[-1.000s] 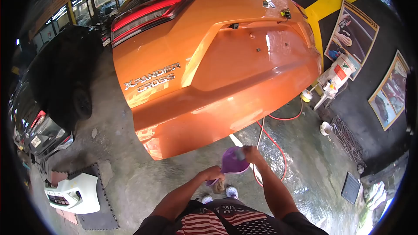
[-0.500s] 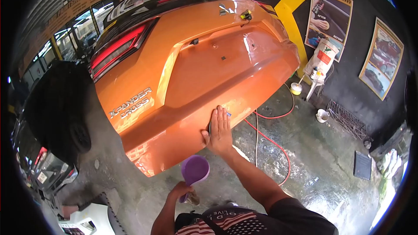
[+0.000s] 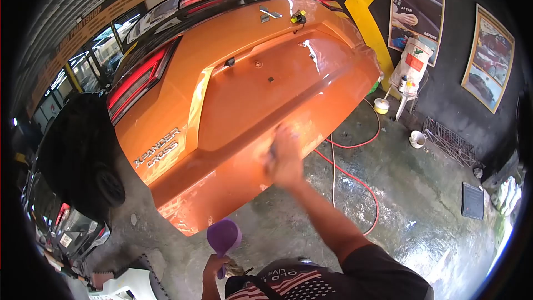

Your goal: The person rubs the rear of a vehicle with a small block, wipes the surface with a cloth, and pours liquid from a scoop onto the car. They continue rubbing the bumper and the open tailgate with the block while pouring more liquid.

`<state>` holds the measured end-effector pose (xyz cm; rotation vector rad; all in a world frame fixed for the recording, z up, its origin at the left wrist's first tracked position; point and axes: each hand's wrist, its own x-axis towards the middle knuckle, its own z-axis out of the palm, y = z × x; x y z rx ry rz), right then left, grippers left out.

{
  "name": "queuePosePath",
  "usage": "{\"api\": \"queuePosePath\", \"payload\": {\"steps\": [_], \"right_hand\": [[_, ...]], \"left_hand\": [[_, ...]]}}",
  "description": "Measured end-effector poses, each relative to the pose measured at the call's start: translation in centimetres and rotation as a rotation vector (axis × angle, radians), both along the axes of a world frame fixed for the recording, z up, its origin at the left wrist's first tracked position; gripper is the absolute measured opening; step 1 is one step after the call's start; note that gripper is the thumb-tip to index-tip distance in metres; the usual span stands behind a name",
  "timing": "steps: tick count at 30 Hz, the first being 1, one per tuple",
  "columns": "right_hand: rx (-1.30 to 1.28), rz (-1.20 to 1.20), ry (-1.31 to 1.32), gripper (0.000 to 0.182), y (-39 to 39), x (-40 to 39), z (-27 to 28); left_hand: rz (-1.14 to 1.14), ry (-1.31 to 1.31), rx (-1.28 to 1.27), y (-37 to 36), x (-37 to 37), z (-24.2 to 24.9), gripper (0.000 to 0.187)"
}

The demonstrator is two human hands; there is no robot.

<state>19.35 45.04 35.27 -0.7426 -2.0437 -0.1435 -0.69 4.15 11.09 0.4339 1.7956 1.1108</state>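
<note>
My left hand is closed round the handle of a purple dipper, held below the lower edge of the orange tailgate. My right hand is on the tailgate's lower panel, smeared by motion. Something dark shows beside its fingers, too blurred to name. The "XPANDER CROSS" lettering lies left of that hand, and a yellow-and-black object sits near the top of the tailgate.
A red hose runs over the wet floor at the right. Beyond it are a white bucket, a wire rack and a stool with a sack. A black car stands at the left.
The view has shifted. My right hand has moved slightly across the lower panel and is now blurred. The purple dipper in my left hand appears further left and lower.
</note>
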Motion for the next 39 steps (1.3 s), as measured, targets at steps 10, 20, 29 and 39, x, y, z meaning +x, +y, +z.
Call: {"api": "queuePosePath", "payload": {"steps": [10,20,29,39], "right_hand": [[-0.232,0.11,0.033,0.081,-3.6,-1.4,-0.9],[-0.076,-0.119,0.169,0.074,3.6,-1.0,-0.1],[-0.195,-0.014,0.237,0.072,5.0,-0.9,2.9],[-0.048,0.041,0.181,0.072,5.7,-0.6,2.2]], "left_hand": [[0.058,0.06,-0.027,-0.8,1.3,0.7,0.021],[0.136,0.004,0.065,1.2,3.3,1.2,0.02],[0.121,-0.039,0.068,1.6,5.0,1.8,0.022],[0.145,0.06,0.003,-1.3,5.3,0.4,0.021]]}}
